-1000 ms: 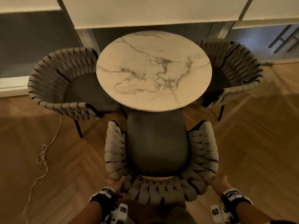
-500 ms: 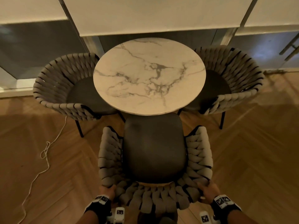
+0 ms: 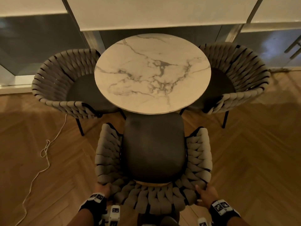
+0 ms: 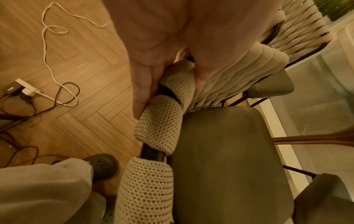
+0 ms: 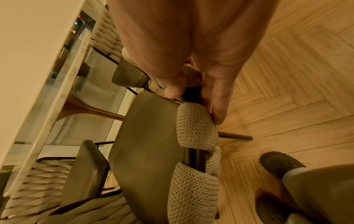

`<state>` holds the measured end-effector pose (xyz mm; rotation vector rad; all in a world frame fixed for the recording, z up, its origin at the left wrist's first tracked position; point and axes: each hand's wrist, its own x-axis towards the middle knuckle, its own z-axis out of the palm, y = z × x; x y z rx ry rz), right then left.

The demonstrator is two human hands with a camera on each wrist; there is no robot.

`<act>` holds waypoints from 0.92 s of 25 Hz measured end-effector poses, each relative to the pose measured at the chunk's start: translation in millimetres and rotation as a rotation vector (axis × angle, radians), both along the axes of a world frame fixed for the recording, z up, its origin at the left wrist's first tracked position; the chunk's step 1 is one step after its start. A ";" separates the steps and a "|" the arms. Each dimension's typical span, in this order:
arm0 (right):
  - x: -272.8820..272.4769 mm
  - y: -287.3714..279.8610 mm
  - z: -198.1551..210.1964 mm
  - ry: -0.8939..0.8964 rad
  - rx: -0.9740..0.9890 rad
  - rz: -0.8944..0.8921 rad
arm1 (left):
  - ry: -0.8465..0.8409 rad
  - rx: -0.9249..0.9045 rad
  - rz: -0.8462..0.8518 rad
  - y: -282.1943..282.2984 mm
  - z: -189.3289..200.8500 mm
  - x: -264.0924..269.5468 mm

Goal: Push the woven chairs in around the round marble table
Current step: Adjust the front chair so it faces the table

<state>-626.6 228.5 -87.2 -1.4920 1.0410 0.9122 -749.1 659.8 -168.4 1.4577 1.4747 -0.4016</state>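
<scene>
Chair number three, the near chair (image 3: pixel 154 162), sits right in front of me, and the round marble table (image 3: pixel 152 73) is straight ahead past it. The seat runs long from me to the table, and only its front edge is tucked under the table top, so I think the push has to go straight forward. My left hand (image 3: pixel 102 188) grips the left back corner of the woven rim, and my right hand (image 3: pixel 206 193) grips the right back corner. In the wrist views I can see the fingers (image 4: pixel 143 91) of the left hand curled around the dark frame bar and the knit bands, and the thumb of the right hand (image 5: pixel 172 87) pinching the bar from the seat side. Both hands are about the same way from the table, so I should push evenly or the chair may turn. The left chair (image 3: pixel 65 84) and the right chair (image 3: pixel 234 75) are already pushed in, one on each side, near the front corners of my chair's arms. I think those arms could bump them. The table's gold stem (image 5: pixel 91 112) stands under the top, ahead of the seat; I cannot tell how much room is left there. A white cord (image 3: pixel 45 149) lies on the wood floor (image 3: pixel 252 160) off to the left, well apart from the chair legs.
</scene>
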 end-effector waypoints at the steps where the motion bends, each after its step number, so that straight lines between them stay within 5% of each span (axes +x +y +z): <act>1: 2.9 2.4 -0.8 -0.010 -0.007 0.000 | -0.013 -0.002 -0.015 8.3 -12.5 -1.9; 4: 10.8 11.4 -1.2 -0.033 -0.043 0.013 | -0.028 0.006 -0.013 24.6 -44.6 -1.5; 13: -1.8 10.9 -12.9 -0.020 -0.074 -0.009 | -0.091 0.057 0.027 -18.9 65.6 15.7; 20: -26.8 -8.5 -34.7 0.052 -0.124 0.023 | 0.018 -0.014 -0.014 -3.5 -16.0 -32.8; 23: -26.6 -16.3 -39.0 0.041 -0.140 0.065 | 0.013 -0.009 -0.033 -28.7 40.2 -26.8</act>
